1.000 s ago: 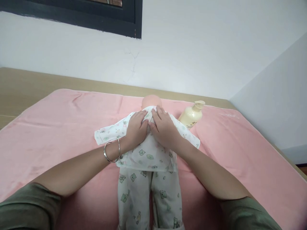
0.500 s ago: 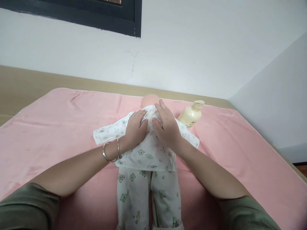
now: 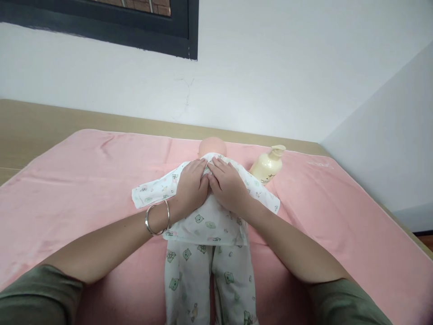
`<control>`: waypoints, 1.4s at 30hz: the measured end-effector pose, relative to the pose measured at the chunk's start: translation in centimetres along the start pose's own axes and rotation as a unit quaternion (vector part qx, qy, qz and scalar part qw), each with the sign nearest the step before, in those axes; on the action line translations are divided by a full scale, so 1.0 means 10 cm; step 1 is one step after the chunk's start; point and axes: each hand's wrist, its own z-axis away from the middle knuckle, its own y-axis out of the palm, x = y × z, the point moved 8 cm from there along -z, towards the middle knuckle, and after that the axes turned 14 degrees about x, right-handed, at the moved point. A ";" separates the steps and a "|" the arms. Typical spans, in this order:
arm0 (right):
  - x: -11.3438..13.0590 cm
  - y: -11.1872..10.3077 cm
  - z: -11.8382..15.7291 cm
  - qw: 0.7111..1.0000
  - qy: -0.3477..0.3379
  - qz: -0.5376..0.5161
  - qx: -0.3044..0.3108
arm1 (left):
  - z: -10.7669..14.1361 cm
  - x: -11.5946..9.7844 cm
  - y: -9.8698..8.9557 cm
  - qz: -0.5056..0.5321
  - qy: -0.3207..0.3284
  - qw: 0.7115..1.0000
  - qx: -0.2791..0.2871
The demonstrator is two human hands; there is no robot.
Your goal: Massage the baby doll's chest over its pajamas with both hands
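Note:
A baby doll (image 3: 212, 146) with a smooth bald head lies on its back or front, I cannot tell which, its head pointing away from me. It wears a white printed top (image 3: 206, 225) with sleeves spread to both sides, and matching trousers (image 3: 189, 280). My left hand (image 3: 193, 184) rests flat on the upper left part of the top. Beside it my right hand (image 3: 228, 185) lies flat on the upper right part, the two thumbs close together. Neither hand grips anything. Cloth under the palms is hidden.
A cream pump bottle (image 3: 268, 166) leans or lies by the doll's right-hand sleeve. Beneath everything spreads a pink mat (image 3: 84, 180) on a wooden surface (image 3: 40, 119). A white wall (image 3: 257, 81) with a dark window frame (image 3: 182, 43) rises behind.
My right hand has shifted left and lowered its fingers onto the top, nearer my left hand. My left hand stays in about the same place. The view has tilted slightly upward.

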 end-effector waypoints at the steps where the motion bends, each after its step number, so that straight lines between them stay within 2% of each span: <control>1: 0.01 0.00 0.01 1.000 -0.001 0.018 0.018 | 0.01 -0.03 -0.02 -0.004 0.009 1.000 -0.006; 5: 0.12 -0.22 0.16 0.991 -0.051 0.086 0.084 | 0.04 -0.15 -0.05 0.015 0.013 1.000 0.008; 8: 0.12 -0.55 0.32 0.989 -0.084 0.050 0.115 | 0.11 -0.33 -0.04 0.046 0.046 0.997 0.040; 9: 0.06 -0.70 0.37 0.992 -0.070 0.029 0.097 | 0.13 -0.38 -0.05 0.062 0.054 0.996 0.043; 11: -0.12 -1.05 0.47 1.000 -0.022 -0.005 0.020 | 0.18 -0.41 -0.09 0.108 0.041 0.992 0.047; 14: -0.41 -1.47 0.64 0.992 0.029 -0.030 -0.117 | 0.16 -0.36 -0.13 0.220 -0.030 0.973 0.062; 16: -0.60 -1.64 0.72 0.979 0.046 -0.046 -0.191 | 0.09 -0.36 -0.14 0.332 -0.064 0.939 0.068; 18: -0.79 -1.72 0.76 0.964 0.063 -0.068 -0.248 | -0.05 -0.41 -0.11 0.476 -0.079 0.872 0.083; 21: -1.02 -1.67 0.68 0.952 0.100 -0.100 -0.273 | -0.30 -0.61 0.08 0.656 -0.124 0.730 0.150; 23: -1.12 -1.57 0.56 0.955 0.126 -0.109 -0.247 | -0.45 -0.75 0.21 0.710 -0.160 0.662 0.179; 27: -1.21 -1.33 0.31 0.970 0.158 -0.093 -0.158 | -0.73 -1.02 0.37 0.780 -0.170 0.581 0.160; 30: -1.18 -1.21 0.22 0.977 0.177 -0.033 -0.116 | -0.86 -1.18 0.45 0.822 -0.157 0.526 0.152; 32: -1.13 -1.13 0.18 0.976 0.196 0.029 -0.085 | -0.91 -1.22 0.47 0.840 -0.152 0.501 0.144; 34: -1.06 -1.06 0.14 0.970 0.215 0.089 -0.063 | -0.92 -1.20 0.47 0.847 -0.161 0.488 0.137; 37: -0.99 -1.03 0.11 0.960 0.233 0.142 -0.059 | -0.87 -1.08 0.45 0.844 -0.184 0.487 0.129; 42: -1.03 -1.04 0.09 0.956 0.242 0.155 -0.052 | -0.65 -0.98 0.30 0.830 -0.198 0.498 0.153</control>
